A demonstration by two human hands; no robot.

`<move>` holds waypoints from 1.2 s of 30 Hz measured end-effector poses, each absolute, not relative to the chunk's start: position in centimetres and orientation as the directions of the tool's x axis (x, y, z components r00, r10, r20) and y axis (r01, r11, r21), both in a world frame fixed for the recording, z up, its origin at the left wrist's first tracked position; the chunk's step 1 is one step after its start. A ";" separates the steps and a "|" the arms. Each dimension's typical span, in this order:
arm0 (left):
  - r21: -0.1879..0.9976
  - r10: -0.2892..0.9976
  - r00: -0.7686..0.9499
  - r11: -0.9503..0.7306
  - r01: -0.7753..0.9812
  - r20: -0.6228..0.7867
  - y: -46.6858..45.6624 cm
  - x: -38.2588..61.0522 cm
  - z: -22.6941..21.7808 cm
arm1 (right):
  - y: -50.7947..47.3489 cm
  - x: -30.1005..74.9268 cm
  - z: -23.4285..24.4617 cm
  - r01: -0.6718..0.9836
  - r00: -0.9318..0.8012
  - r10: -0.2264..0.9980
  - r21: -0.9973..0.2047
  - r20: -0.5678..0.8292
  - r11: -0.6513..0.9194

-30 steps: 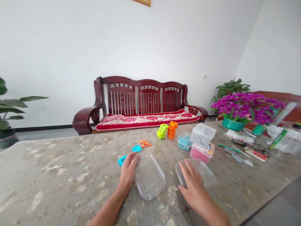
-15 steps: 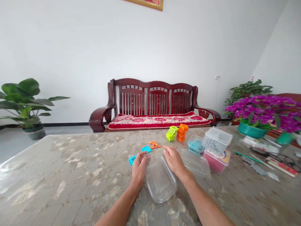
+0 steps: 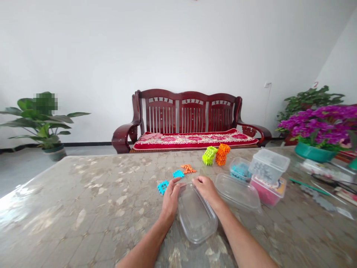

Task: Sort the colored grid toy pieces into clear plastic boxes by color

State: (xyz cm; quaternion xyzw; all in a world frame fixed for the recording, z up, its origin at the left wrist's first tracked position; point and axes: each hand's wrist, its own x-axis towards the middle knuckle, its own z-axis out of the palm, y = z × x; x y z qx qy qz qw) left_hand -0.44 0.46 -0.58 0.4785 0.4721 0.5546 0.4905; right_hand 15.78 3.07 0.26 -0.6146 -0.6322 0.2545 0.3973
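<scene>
A clear plastic container (image 3: 196,219) lies on the table between my hands, its long side pointing away from me. At its far left corner my left hand (image 3: 170,199) is closed around the rim, fingers bent over it. My right hand (image 3: 206,190) has curled fingers pinching the far right corner. Just beyond my left hand lie flat blue interlocking toy pieces (image 3: 163,187) and another blue piece (image 3: 178,174). Flat orange pieces (image 3: 188,169) are behind these. Right of my right hand is a clear plastic lid (image 3: 238,192).
A yellow-green block stack (image 3: 209,155) and an orange one (image 3: 222,155) stand at the back. To the right are a tub of blue pieces (image 3: 240,171) and a clear box (image 3: 269,163) on a pink-filled box (image 3: 267,191). Purple flowers (image 3: 320,124) stand farther right.
The view has turned slightly, shifting the scene rightward. My right hand has come closer to the container's far edge, its fingers now curled in. My left hand stays at the far left corner.
</scene>
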 end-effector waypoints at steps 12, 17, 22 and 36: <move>0.948 0.999 0.005 0.032 -0.316 -0.032 0.0 -0.5 -0.5 | 1.7 14.8 2.4 0.725 0.078 0.928 -0.660 0.365 0.199; 0.916 0.997 0.040 0.076 -0.394 -0.066 0.3 0.3 -0.7 | 1.3 15.1 2.6 0.744 0.069 0.886 -0.615 0.459 0.261; 0.911 0.998 0.057 0.007 -0.412 0.019 0.6 0.8 -1.4 | 1.1 15.4 2.6 0.752 0.056 0.853 -0.584 0.519 0.306; 0.977 0.979 -0.036 -0.203 -0.064 0.201 -1.4 -0.1 2.1 | 0.9 15.5 2.5 0.706 0.085 0.756 -0.574 0.649 0.415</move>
